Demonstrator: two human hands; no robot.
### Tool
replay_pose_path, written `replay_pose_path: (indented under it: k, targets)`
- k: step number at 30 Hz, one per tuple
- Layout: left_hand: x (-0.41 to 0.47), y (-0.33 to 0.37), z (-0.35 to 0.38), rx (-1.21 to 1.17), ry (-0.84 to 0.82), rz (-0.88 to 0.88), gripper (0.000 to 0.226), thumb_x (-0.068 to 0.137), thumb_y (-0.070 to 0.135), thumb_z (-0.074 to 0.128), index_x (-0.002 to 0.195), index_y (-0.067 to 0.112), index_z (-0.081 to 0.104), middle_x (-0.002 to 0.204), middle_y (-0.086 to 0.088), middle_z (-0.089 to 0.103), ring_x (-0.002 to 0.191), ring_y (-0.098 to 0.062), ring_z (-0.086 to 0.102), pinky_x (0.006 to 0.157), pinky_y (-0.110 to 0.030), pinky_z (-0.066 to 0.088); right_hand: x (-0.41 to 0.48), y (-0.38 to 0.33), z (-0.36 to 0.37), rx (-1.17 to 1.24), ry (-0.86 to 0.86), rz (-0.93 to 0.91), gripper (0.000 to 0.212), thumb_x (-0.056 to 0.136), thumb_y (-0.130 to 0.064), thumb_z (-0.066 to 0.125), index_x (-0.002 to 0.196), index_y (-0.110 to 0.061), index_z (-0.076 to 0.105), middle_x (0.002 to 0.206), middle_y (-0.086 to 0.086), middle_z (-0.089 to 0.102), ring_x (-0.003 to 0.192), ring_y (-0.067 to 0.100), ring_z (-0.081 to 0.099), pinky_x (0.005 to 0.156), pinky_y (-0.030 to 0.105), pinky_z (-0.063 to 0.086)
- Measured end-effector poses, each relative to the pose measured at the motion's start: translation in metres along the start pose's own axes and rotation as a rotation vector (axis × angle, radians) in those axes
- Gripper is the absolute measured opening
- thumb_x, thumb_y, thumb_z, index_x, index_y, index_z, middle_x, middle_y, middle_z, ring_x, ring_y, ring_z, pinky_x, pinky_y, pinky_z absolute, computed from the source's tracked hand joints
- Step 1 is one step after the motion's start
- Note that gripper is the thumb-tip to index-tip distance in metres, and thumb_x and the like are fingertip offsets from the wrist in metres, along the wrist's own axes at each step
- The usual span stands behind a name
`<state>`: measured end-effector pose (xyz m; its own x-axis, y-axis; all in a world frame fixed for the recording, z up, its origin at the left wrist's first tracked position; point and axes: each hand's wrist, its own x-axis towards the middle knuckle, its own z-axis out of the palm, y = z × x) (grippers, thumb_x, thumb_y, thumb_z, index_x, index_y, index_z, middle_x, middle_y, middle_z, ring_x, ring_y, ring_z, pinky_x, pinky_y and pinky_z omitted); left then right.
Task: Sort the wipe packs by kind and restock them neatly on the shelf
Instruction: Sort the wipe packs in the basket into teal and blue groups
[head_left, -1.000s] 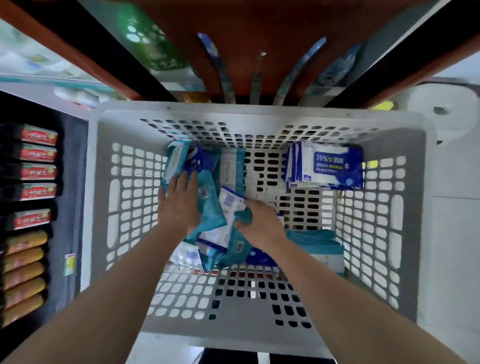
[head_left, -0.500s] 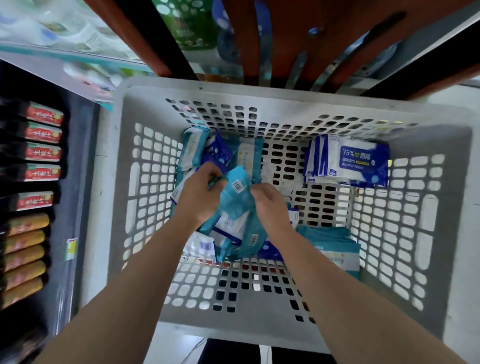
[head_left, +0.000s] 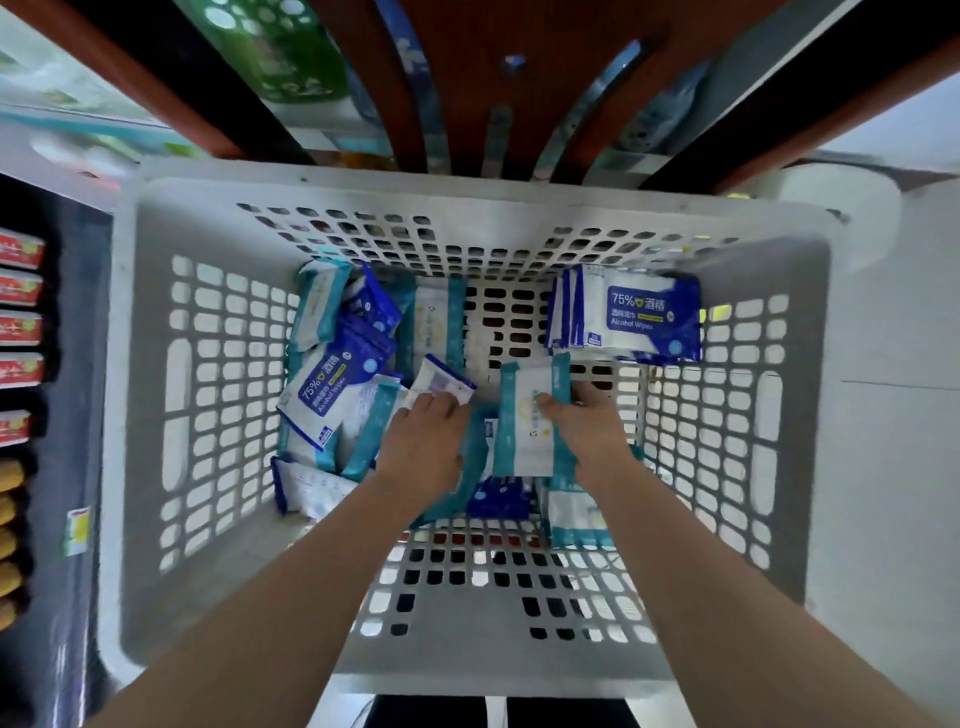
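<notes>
My hands have parted since before, right hand (head_left: 587, 434) gripping a teal-edged pack (head_left: 524, 431) in the basket (head_left: 363, 179), left hand (head_left: 423, 449) pinching a blue-edged pack (head_left: 441, 379) beside it, alcohol-wipe stack (head_left: 639, 317) at the far right corner.

On my left I am recording a dark display rack (head_left: 78, 364) carrying rows of red packs (head_left: 20, 291) above yellow-orange ones (head_left: 9, 540), with a small yellow label (head_left: 77, 530) sticking to its front. Overhead, a reddish-brown wooden frame (head_left: 493, 78) is crossing my view between black uprights (head_left: 208, 104), with blurred green packaging (head_left: 280, 47) sitting behind it. On my right a pale floor (head_left: 893, 467) is catching soft, even light, and a white round object (head_left: 841, 208), too blurred to identify, is lying at its far end.
</notes>
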<state>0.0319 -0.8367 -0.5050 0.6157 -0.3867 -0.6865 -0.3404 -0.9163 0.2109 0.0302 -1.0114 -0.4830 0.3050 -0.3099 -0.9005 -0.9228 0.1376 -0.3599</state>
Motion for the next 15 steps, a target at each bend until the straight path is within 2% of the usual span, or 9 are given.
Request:
replay_pose_path:
  k: [2,5,6,8,9,11,13,15]
  targets:
    - [0.005,0.009,0.008,0.142,-0.005,-0.033,0.057,0.086,0.03,0.061,0.137,0.014,0.04,0.132,-0.008,0.046,0.121,-0.027,0.043,0.097,-0.037,0.037,0.003,0.006,-0.007,0.073,-0.038,-0.002,0.016,0.089,-0.008,0.065,0.09,-0.024,0.062,0.1,0.013,0.07,0.092,0.034,0.068,0.085,0.054,0.054]
    - [0.011,0.017,0.006,0.159,-0.018,-0.094,0.039,0.086,0.027,0.059,0.122,0.015,0.052,0.122,-0.007,0.054,0.115,-0.027,0.049,0.093,-0.035,0.037,0.006,0.013,-0.013,0.088,-0.084,-0.006,0.017,0.092,-0.012,0.062,0.094,-0.028,0.06,0.103,0.01,0.07,0.094,0.032,0.067,0.087,0.054,0.054]
    - [0.012,0.018,0.004,0.045,-0.006,-0.124,0.032,0.085,0.023,0.059,0.115,0.014,0.055,0.118,-0.008,0.055,0.111,-0.027,0.052,0.087,-0.035,0.04,0.006,0.014,-0.015,0.095,-0.098,-0.005,0.017,0.093,-0.012,0.061,0.097,-0.029,0.059,0.107,0.011,0.069,0.096,0.033,0.067,0.088,0.055,0.053]
    - [0.015,0.015,-0.007,-0.375,0.045,-0.245,0.018,0.08,0.013,0.061,0.097,0.011,0.053,0.103,-0.009,0.055,0.097,-0.029,0.057,0.069,-0.03,0.04,0.006,0.014,-0.017,0.14,-0.124,-0.001,0.02,0.093,-0.01,0.058,0.093,-0.03,0.061,0.109,0.011,0.07,0.099,0.035,0.066,0.089,0.057,0.052]
    - [0.015,0.013,-0.015,-0.573,0.07,-0.312,0.018,0.079,0.009,0.061,0.094,0.01,0.051,0.096,-0.008,0.055,0.092,-0.029,0.059,0.065,-0.029,0.04,0.006,0.013,-0.018,0.157,-0.136,0.006,0.021,0.093,-0.009,0.057,0.092,-0.03,0.061,0.109,0.011,0.07,0.1,0.035,0.066,0.09,0.057,0.052]
    - [0.012,0.01,-0.034,-0.885,0.124,-0.379,0.034,0.08,0.004,0.063,0.111,0.013,0.049,0.092,-0.004,0.057,0.087,-0.029,0.062,0.065,-0.034,0.051,0.003,0.009,-0.019,0.203,-0.183,0.018,0.025,0.094,-0.005,0.055,0.098,-0.029,0.062,0.111,0.011,0.069,0.099,0.032,0.067,0.09,0.053,0.053]
    - [0.006,0.012,-0.052,-1.094,0.144,-0.351,0.054,0.082,-0.001,0.063,0.127,0.025,0.046,0.097,0.0,0.056,0.079,-0.024,0.063,0.063,-0.039,0.058,-0.001,0.004,-0.019,0.24,-0.231,0.005,0.027,0.095,-0.002,0.052,0.112,-0.02,0.062,0.111,0.011,0.07,0.094,0.029,0.068,0.085,0.048,0.055]
    - [0.002,0.016,-0.067,-1.229,0.112,-0.325,0.049,0.083,-0.001,0.067,0.121,0.026,0.054,0.105,-0.005,0.06,0.074,-0.019,0.065,0.058,-0.033,0.058,-0.005,0.0,-0.021,0.244,-0.261,-0.023,0.032,0.095,-0.001,0.051,0.121,-0.017,0.059,0.11,0.011,0.07,0.09,0.027,0.068,0.079,0.043,0.057]
